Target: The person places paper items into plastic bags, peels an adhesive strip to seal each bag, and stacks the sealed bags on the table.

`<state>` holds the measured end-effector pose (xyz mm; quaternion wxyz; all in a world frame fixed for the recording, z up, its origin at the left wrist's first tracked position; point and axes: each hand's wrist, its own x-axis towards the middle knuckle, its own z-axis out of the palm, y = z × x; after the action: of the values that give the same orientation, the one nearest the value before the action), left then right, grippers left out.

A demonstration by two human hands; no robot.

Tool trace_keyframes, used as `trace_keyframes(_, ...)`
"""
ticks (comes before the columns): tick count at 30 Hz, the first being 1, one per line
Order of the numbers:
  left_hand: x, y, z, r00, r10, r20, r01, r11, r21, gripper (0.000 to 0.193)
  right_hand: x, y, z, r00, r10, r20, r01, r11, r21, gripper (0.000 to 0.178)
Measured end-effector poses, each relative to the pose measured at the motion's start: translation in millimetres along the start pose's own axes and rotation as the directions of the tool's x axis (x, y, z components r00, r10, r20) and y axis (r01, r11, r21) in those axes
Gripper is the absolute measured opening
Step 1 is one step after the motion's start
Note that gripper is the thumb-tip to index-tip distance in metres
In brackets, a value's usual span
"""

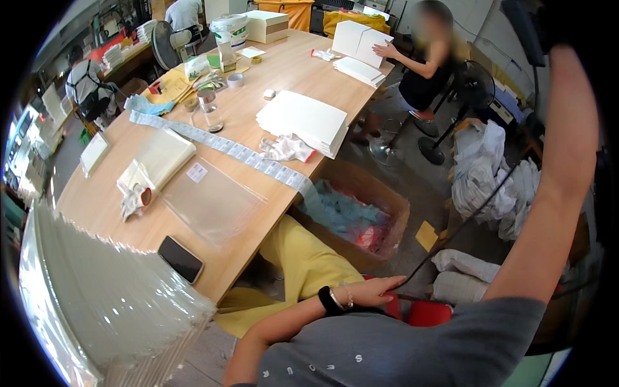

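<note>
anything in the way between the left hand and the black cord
Nothing visible stands in the way: the left hand appears to touch the black cord already, though its exact grip is unclear.

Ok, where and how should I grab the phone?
I'd take the phone by its long edges near the right end, coming from the right: it lies flat on the table, dark face up, with the plastic stack close on its left.

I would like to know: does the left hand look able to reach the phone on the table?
Probably yes: the phone lies uncovered near the edge of the table, though the left hand seems occupied with the black cable.
</note>
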<state>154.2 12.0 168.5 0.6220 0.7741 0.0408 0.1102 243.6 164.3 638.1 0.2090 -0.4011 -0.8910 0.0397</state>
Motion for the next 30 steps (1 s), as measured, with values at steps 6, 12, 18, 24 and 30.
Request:
trace_keyframes(6,-21.7,-19.9,-5.2,0.966,0.085,-0.243,-0.061,0.992,0.106,0.011,-69.2,54.6,191.6,0.623,0.017,0.782,-0.181,0.976,0.123,0.032)
trace_keyframes(12,-21.6,-26.7,6.1,0.905,0.192,-0.378,-0.162,0.981,0.11,0.015,-327.0,105.0,411.0,0.377,-0.159,0.912,-0.605,0.704,0.373,0.03)
trace_keyframes(18,-24.4,-32.3,-2.6,0.882,0.203,-0.424,-0.134,0.973,0.187,0.016,-390.9,89.1,441.6,0.478,0.088,0.874,-0.775,0.51,0.373,0.014)
trace_keyframes(24,-25.2,-34.5,-2.9,0.807,0.274,-0.523,-0.154,0.953,0.262,0.027,-396.5,102.7,395.9,0.005,0.048,0.999,-0.943,0.333,-0.012,0.019)
trace_keyframes(30,-31.7,-23.0,-9.9,0.851,0.128,-0.51,-0.039,0.983,0.181,0.039,-375.1,161.4,375.5,0.078,0.089,0.993,-0.976,0.211,0.058,0.018)
